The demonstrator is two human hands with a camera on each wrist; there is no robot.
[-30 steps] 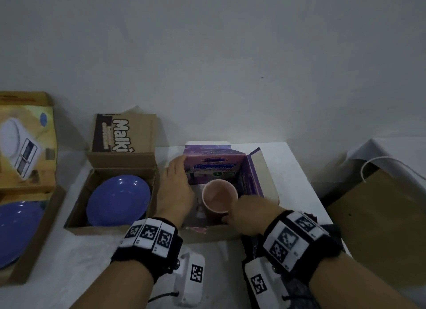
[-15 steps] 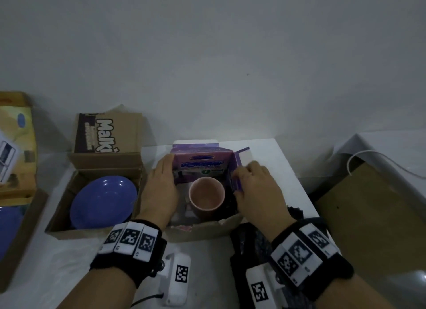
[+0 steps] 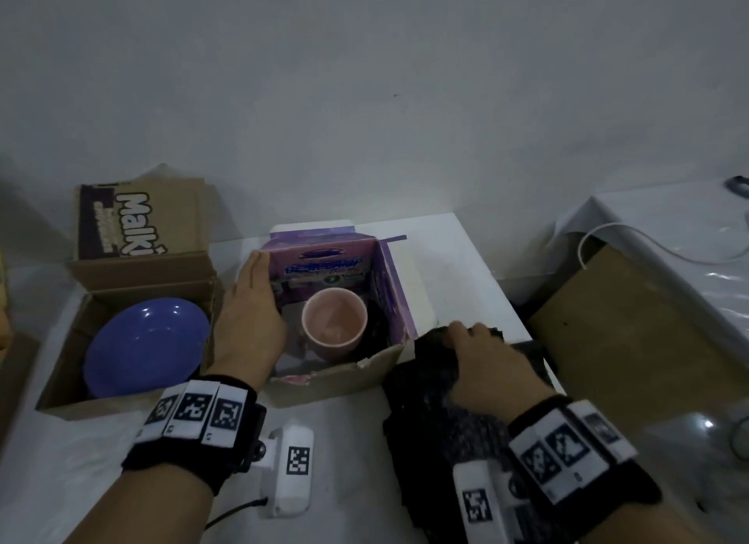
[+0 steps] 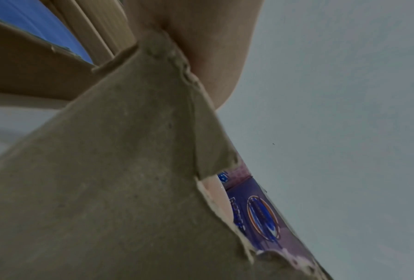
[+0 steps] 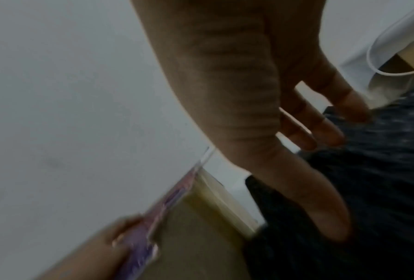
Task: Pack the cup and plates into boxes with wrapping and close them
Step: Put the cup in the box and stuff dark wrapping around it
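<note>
Head view shows a pink cup [image 3: 334, 325] standing upright inside an open purple box [image 3: 391, 300] at the middle of a white table [image 3: 466, 259]. The left hand [image 3: 249, 320] lies flat against the box's left wall, fingers straight and together, gripping nothing. The right hand [image 3: 484, 365] sits to the right of the box on a heap of black wrapping [image 3: 429, 426]; its fingers bend down onto the dark material, which lies just beside the box's near right corner.

Left of the purple box stands a brown carton [image 3: 60, 377] with its lid flap raised, and a blue plate [image 3: 146, 347] lies flat inside it. The two boxes stand just beside each other, the left hand between them.

Left wrist view is mostly filled by the torn brown edge of the purple box [image 4: 129, 189], with the hand [image 4: 201, 37] pressed against it near the top; a slice of the cup [image 4: 215, 191] and the blue plate [image 4: 33, 24] show past the cardboard.

Right wrist view, blurred, shows the right hand [image 5: 261, 123] with spread fingers [image 5: 325, 130] reaching down to the wrapping [image 5: 368, 189]. The tips meet the material, but whether they pinch it or only rest on it cannot be told. The box [image 5: 139, 238] is at the lower left.
</note>
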